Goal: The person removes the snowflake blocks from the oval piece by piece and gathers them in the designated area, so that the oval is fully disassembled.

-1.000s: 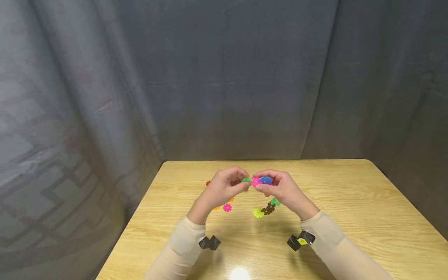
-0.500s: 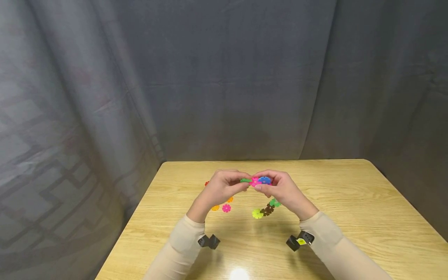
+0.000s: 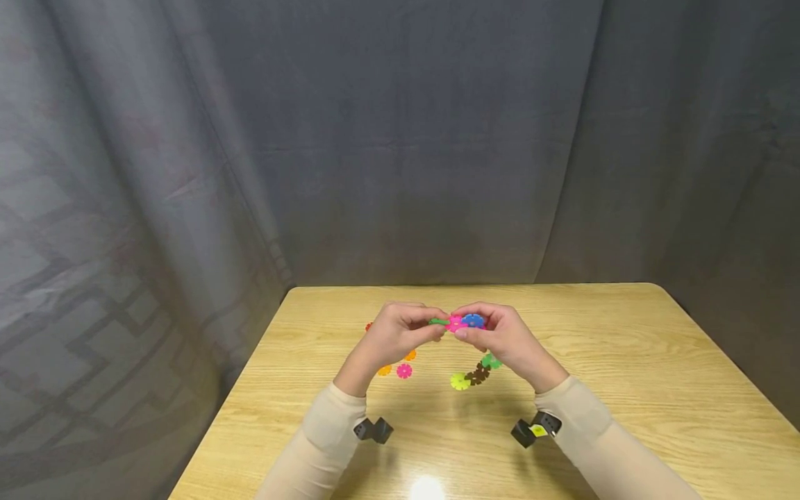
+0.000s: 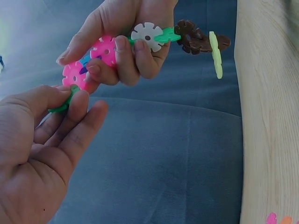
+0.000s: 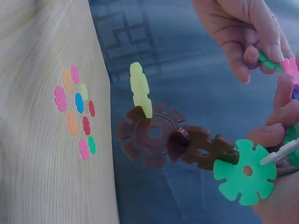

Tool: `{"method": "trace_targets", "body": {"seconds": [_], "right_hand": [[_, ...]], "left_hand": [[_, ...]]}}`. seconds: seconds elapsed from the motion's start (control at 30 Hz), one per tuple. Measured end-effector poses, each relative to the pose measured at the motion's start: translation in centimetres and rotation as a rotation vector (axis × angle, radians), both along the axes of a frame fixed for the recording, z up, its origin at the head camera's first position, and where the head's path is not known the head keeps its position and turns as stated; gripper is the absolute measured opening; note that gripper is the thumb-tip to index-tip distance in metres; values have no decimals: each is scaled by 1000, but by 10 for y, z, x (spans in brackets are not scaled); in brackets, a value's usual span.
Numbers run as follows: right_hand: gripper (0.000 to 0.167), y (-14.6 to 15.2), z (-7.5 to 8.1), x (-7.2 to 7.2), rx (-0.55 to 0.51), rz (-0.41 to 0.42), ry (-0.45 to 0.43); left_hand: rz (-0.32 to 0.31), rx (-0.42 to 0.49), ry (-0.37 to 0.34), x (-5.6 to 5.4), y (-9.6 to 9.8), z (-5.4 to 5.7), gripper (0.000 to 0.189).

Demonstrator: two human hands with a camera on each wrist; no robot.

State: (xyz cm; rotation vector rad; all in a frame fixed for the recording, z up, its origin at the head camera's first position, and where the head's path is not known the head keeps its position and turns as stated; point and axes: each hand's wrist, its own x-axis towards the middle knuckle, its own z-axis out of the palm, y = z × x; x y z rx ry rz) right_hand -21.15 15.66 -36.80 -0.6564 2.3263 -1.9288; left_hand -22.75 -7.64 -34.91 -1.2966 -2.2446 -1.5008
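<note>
My left hand pinches a green notched plastic disc between thumb and fingers. That disc meets a pink disc at the end of a chain of interlocked discs; how deep the slots engage cannot be told. My right hand grips the chain around its pink and blue discs, its fingers covering part of it. Beyond that hand hang a white disc, a green one, two brown ones and a yellow disc at the far end. Both hands are above the table.
Several loose discs lie on the wooden table, among them a pink one, an orange one and a blue one. A grey curtain stands behind the table.
The green disc in my left hand has turned from showing its face to nearly edge-on, and the left fingers have shifted around it. My right hand has stayed almost still.
</note>
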Motion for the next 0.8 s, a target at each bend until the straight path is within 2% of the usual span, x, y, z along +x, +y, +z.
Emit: {"method": "trace_targets", "body": {"seconds": [0.17, 0.23, 0.33, 0.5, 0.63, 0.8], "right_hand": [[31, -1, 0, 0, -8, 4, -9], [31, -1, -1, -1, -5, 5, -9], [31, 0, -1, -1, 12, -3, -3], [30, 0, -2, -1, 29, -7, 7], [31, -1, -3, -2, 24, -3, 5], [32, -1, -3, -2, 18, 8, -2]], "left_hand": [[38, 23, -2, -2, -1, 0, 6], [51, 22, -24, -2, -2, 0, 5], [91, 12, -92, -5, -8, -1, 10], [222, -46, -220, -13, -28, -7, 20], [324, -120, -272, -29, -53, -18, 20], [469, -169, -346, -52, -89, -43, 19]]}}
